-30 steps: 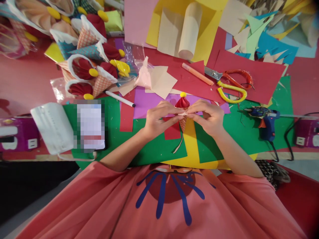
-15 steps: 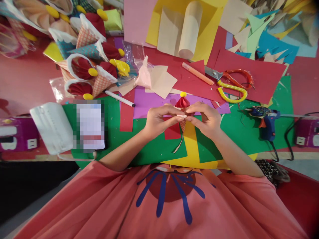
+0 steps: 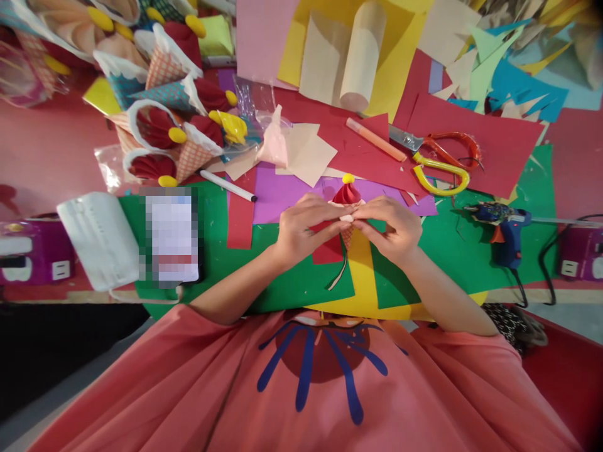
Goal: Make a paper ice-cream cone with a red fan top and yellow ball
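Observation:
Between my fingertips is a small lump of white, soft-looking clay (image 3: 346,218). My left hand (image 3: 301,229) pinches it from one side, and my right hand (image 3: 393,227) pinches it from the other. Right behind the fingers is a small paper ice cream cone (image 3: 347,238) with an orange checked pattern. Its red swirled top (image 3: 347,192) carries a yellow ball (image 3: 348,179), and a whitish edge shows around the rim. A thin dark-and-white strip trails from its tip. The fingers hide the cone's middle, so I cannot tell whether they touch it.
Finished paper cones (image 3: 188,150) crowd the left back. A pink clay bag (image 3: 274,141), a white marker (image 3: 228,186), an orange pen (image 3: 375,139) and scissors (image 3: 440,163) lie beyond my hands. A blue glue gun (image 3: 511,235) is at right; a phone (image 3: 174,238) and white power strip (image 3: 98,242) at left.
My fingers have shifted slightly around the white clay, with both hands closer together and a bit more of the cone's pale rim showing. The surroundings look the same.

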A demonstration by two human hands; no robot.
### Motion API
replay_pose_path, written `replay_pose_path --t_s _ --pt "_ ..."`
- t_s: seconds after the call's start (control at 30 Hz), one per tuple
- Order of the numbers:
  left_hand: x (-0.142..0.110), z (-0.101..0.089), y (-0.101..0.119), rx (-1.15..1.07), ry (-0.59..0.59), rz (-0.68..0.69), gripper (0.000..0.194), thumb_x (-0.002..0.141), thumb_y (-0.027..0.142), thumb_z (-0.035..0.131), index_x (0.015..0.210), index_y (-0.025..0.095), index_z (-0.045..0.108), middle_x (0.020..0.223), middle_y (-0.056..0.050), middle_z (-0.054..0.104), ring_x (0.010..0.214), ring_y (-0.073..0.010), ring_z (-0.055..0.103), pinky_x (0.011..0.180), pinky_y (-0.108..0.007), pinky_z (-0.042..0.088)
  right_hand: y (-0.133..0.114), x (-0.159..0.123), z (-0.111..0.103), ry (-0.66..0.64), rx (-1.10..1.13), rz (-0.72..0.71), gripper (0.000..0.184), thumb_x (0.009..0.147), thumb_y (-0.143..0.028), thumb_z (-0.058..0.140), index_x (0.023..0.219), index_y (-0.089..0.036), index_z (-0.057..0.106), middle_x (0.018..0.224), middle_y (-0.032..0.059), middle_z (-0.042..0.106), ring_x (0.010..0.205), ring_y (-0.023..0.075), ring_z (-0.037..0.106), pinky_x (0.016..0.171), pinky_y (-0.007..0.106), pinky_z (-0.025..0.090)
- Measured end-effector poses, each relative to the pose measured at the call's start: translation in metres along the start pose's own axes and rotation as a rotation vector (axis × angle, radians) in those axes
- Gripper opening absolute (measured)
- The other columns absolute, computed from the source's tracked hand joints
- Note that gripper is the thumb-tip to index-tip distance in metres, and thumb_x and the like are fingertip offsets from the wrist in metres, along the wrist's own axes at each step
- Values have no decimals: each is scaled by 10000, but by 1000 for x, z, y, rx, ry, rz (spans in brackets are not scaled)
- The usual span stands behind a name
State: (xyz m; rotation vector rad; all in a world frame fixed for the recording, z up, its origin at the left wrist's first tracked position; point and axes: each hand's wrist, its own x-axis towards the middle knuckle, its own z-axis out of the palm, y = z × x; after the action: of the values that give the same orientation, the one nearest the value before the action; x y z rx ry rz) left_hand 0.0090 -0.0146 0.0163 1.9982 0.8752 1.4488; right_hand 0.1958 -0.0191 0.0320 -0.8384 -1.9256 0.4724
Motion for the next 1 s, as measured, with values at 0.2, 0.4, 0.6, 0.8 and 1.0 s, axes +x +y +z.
replay_pose_path --t_s 0.2,0.4,0.6,0.8,1.0 --pt "-3 0 -2 73 -5 40 140 897 263 678 997 197 752 894 -30 804 751 -100 727 750 -230 541 -2 2 0 -7 1 -25 123 910 -178 651 1017 -231 681 895 10 792 826 149 748 753 284 595" --pt "1 -3 1 -40 -83 -57 209 857 322 726 1007 179 751 868 -49 800 772 -122 738 768 -244 556 -1 2 0 0 21 -52 162 892 -137 667 1028 -225 671 895 22 795 844 148 752 766 272 595" --pt "3 -2 1 -205 -98 -163 144 872 322 706 915 197 762 854 -46 805 800 -133 760 754 -238 586 3 1 1 -5 25 -121 172 912 -141 628 1055 -225 674 898 29 780 844 146 742 757 277 591" --pt "2 0 2 -155 -75 -168 120 876 279 705 856 172 756 820 -50 801 760 -114 753 738 -208 566 8 -4 1 -19 -75 -129 182 940 -214 608 1097 -266 684 917 13 770 838 152 728 692 298 577" --pt "5 -4 2 -14 -88 -46 207 878 323 701 1044 202 733 934 -48 804 810 -125 748 759 -245 576 9 -2 -1 -25 -85 -117 163 937 -215 623 1077 -284 669 897 3 760 814 148 719 685 303 575"
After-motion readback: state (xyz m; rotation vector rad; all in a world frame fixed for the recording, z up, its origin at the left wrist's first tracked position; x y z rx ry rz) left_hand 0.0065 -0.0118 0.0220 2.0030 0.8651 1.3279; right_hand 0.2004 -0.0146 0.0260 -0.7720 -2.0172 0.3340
